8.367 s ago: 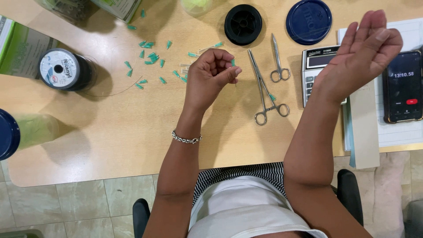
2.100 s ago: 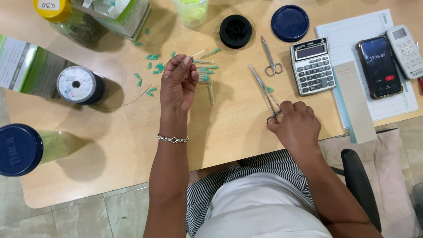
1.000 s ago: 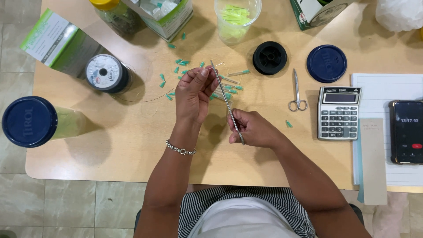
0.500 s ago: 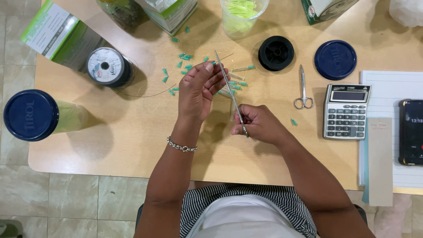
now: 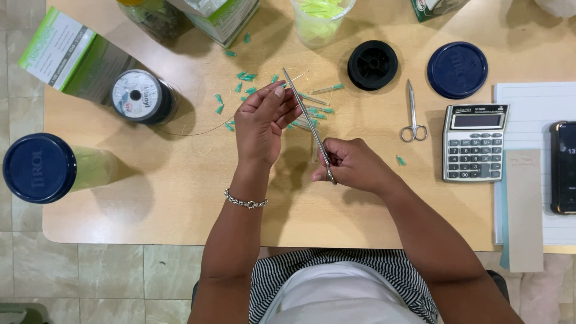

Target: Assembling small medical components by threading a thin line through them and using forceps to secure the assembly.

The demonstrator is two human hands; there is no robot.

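The right hand (image 5: pixel 354 167) is gripping the ring handles of long, thin steel forceps (image 5: pixel 307 123), angling them up over the pale wooden bench (image 5: pixel 180 192) toward the left hand (image 5: pixel 264 120), whose fingertips are pinching something too small to tell. The forceps look stiff, light and slippery, best held at the rings

craft workbench — spools (image 5: pixel 143 96), calculator (image 5: pixel 476 142)

free: table (image 5: pixel 150 204) near edge | blocked: green pieces (image 5: pixel 243 90), spool (image 5: pixel 143 96)
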